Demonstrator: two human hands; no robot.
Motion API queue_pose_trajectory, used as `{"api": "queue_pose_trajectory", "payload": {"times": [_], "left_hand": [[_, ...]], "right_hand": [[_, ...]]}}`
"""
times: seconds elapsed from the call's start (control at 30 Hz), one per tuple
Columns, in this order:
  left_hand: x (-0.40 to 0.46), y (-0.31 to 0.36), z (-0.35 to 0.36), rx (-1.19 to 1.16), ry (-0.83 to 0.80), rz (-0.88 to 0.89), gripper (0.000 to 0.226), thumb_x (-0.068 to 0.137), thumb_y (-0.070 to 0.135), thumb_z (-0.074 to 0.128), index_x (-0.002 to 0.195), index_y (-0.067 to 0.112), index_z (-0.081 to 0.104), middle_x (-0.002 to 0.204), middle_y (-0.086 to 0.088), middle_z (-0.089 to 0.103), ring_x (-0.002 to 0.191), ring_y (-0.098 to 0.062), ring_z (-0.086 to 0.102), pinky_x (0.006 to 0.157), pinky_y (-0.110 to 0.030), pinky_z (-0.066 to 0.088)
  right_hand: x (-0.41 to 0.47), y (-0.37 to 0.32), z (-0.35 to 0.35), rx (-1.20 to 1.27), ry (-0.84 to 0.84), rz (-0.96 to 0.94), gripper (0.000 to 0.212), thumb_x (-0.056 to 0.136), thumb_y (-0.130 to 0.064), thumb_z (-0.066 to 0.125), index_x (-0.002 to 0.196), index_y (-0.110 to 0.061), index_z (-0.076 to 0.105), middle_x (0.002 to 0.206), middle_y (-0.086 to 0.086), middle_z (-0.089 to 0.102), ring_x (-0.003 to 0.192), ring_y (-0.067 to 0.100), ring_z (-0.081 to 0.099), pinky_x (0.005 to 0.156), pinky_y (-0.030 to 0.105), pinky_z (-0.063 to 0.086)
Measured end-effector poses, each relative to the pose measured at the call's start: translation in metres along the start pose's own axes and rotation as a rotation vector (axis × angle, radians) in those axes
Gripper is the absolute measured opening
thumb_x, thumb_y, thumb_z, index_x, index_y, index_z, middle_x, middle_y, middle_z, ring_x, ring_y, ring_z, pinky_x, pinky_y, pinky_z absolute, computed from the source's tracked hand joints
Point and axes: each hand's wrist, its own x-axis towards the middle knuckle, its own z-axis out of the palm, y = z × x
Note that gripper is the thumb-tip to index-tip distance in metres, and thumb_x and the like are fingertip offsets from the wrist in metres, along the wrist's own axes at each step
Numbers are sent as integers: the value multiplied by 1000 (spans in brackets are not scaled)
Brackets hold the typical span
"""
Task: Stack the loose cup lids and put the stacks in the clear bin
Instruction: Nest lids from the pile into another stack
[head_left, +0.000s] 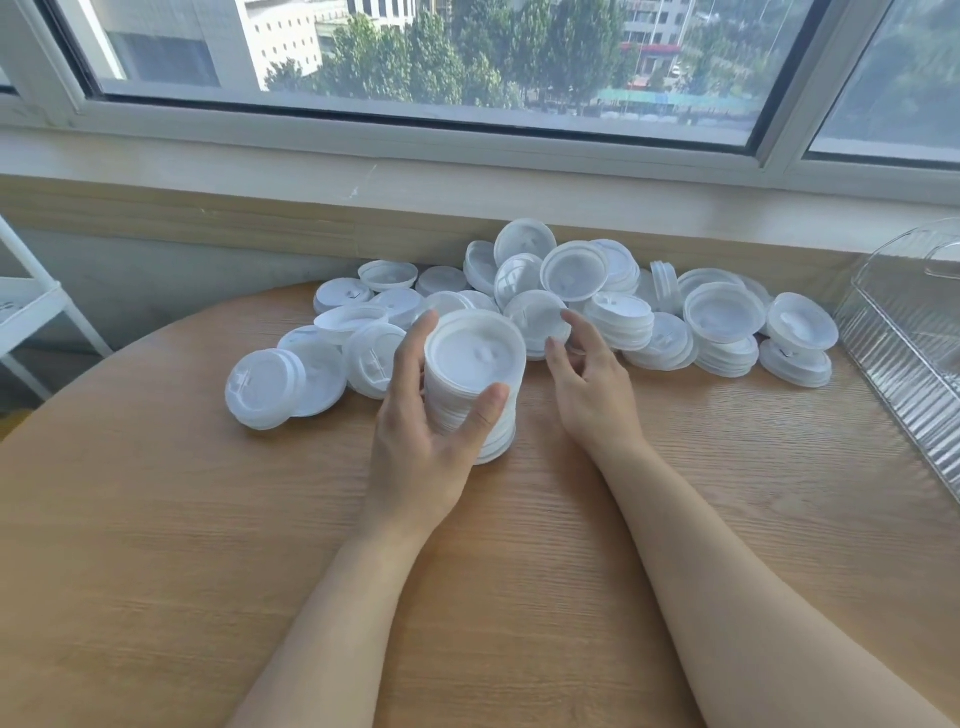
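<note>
Head view: round wooden table (218, 545) beneath a window (415, 57).
Left hand (421, 441): grips the lid stack (475, 374).
Right hand (592, 384): fingers loosely spread, holding nothing.
Clear bin (904, 332): far right.

A single head-worn wide-angle view looks forward and down from close above the near edge of the round light-wood table (218, 545), facing its far edge and the white-framed window (467, 124) beyond; both forearms enter from below.
</note>
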Motion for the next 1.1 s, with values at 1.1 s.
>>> {"api": "queue_pose_trajectory", "payload": {"times": [1.1], "left_hand": [[22,-16,-14,0,145,21,77,88,55,67,155,28,41,154,11,51,145,-7,45,119,-30,38]], "right_hand": [[-1,1,21,-251,-241,-480,68,86,-53,75,148,-39,53,155,-13,48,143,15,38,118,42,32]]}}
